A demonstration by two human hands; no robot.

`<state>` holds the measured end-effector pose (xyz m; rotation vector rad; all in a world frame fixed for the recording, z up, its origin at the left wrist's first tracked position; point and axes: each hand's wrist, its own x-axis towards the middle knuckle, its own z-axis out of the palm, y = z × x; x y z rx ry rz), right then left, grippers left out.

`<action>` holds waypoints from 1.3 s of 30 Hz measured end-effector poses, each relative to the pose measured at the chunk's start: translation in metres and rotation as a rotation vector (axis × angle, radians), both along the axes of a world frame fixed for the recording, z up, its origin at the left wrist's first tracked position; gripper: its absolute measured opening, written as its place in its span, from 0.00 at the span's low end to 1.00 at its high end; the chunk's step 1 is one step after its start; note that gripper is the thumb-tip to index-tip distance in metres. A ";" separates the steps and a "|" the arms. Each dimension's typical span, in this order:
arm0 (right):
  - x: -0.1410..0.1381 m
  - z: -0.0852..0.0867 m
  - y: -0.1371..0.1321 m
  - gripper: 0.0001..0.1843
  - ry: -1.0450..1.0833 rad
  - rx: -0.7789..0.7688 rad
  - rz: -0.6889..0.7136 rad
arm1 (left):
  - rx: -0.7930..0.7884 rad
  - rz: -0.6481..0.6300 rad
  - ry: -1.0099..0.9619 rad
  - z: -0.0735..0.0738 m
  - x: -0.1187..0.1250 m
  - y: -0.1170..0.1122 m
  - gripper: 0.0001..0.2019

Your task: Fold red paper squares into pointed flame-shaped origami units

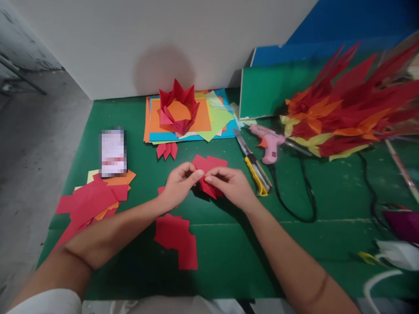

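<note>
Both hands meet over the middle of the green table, pinching one small folded red paper piece (pixel 208 188). My left hand (pixel 180 182) grips its left side between thumb and forefinger. From the right, my right hand (pixel 231 183) pinches the same piece, thumb and finger together. Just behind them lie flat red paper squares (pixel 212 163). Nearer to me is a spread of red paper sheets (pixel 176 237). Beyond the hands, a small pointed red folded piece (pixel 167 151) lies in front of a paper stack, and a red folded-paper ring (pixel 178 107) stands on that stack.
A phone (pixel 113 152) with a blurred screen lies left, by scattered red and orange paper (pixel 94 198). Right of my hands are a yellow utility knife (pixel 257 174) and a pink glue gun (pixel 269 141) with its black cord. Red-orange paper flames (pixel 347 104) stand at the back right.
</note>
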<state>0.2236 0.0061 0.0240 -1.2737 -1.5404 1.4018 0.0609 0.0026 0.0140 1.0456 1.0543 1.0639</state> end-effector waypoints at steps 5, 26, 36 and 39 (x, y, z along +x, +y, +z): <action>-0.003 0.002 -0.002 0.12 -0.040 0.050 0.019 | 0.087 0.084 0.053 0.000 -0.001 0.001 0.21; -0.006 -0.002 -0.004 0.16 0.015 0.052 0.089 | 0.057 0.149 -0.042 -0.001 0.002 0.001 0.19; -0.008 -0.004 -0.006 0.15 -0.020 0.104 0.064 | 0.262 0.149 0.225 0.006 -0.002 -0.004 0.05; -0.010 -0.005 -0.008 0.13 -0.068 0.103 0.020 | 0.204 0.152 0.164 0.005 -0.002 -0.004 0.04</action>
